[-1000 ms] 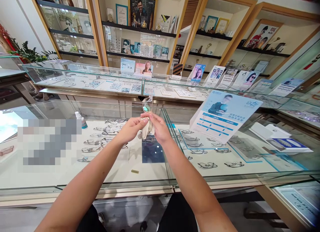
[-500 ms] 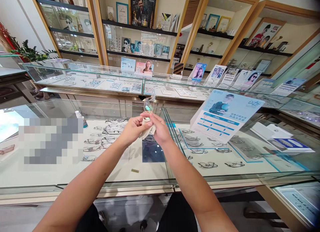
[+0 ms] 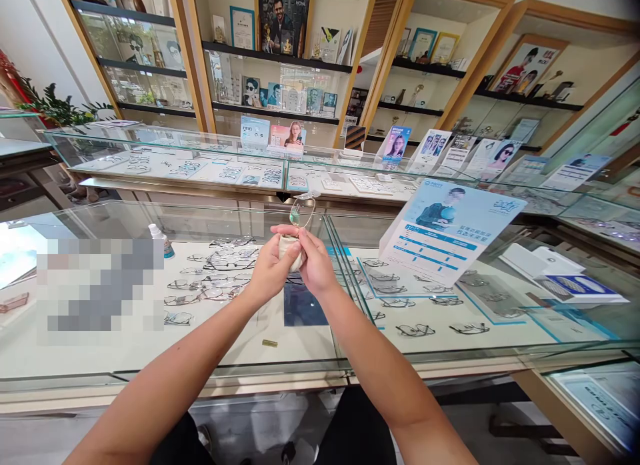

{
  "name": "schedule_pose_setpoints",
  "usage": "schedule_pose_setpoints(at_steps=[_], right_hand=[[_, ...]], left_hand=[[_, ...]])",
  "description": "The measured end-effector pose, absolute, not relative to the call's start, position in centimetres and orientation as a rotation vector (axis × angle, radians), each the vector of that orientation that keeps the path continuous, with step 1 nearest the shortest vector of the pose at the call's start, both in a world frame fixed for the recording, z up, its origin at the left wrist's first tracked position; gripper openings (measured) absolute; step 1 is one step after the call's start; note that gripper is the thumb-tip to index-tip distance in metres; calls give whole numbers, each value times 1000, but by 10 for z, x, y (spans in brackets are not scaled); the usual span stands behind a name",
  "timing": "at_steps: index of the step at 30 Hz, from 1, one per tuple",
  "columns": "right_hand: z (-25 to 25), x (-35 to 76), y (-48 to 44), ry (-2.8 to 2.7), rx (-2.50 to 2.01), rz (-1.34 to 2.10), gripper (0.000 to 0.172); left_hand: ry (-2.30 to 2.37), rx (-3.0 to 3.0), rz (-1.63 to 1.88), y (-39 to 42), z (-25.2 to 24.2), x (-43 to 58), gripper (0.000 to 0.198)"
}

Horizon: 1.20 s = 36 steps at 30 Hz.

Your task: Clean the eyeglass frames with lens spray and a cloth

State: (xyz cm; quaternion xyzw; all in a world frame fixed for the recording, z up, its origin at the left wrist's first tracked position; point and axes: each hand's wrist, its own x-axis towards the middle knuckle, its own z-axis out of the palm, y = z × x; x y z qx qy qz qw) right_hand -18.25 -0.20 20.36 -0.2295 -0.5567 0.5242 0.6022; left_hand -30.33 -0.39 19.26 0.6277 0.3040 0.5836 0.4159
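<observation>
Thin-rimmed eyeglasses [image 3: 295, 215] stick up above my two hands, one lens showing a green reflection. The other lens is hidden by my fingers and a pale cloth [image 3: 291, 254]. My left hand [image 3: 270, 268] is closed, its thumb pressing on the cloth. Against it, my right hand [image 3: 317, 265] is closed too, fingers pinching the lower part of the eyeglasses and touching the cloth. Both hands are above the glass display counter. Below them, a dark blue sheet [image 3: 305, 305] lies in the counter.
Rows of spectacle frames [image 3: 220, 258] are laid out under the glass. A spray bottle [image 3: 161, 241] stands to the left. On the right, a large printed sign [image 3: 450, 231] leans on the counter near a white open case [image 3: 560, 275]. Another glass counter [image 3: 200, 168] runs behind.
The eyeglasses have turned and tilted slightly to the right. My fingers have drawn closer round the cloth, and less of it hangs below.
</observation>
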Motion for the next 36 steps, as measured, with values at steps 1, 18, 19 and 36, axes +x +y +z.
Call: schedule_pose_setpoints(at_steps=[1,18,19,36], right_hand=[[204,-183,-3,-1301,-527,1204,44],[203,-171,11,-1018,-624,1300,33],[202,-173,10,-1004,-617,1315,34],[205,-178,4,-1016,-542,1326,23]], left_hand=[[767,1573,1480,-3,192,-303,58],[572,1702,1118,5,200,-319,50],[590,1697,1138,5,198,-317,49],[668,1755,1267,5,209,-321,65]])
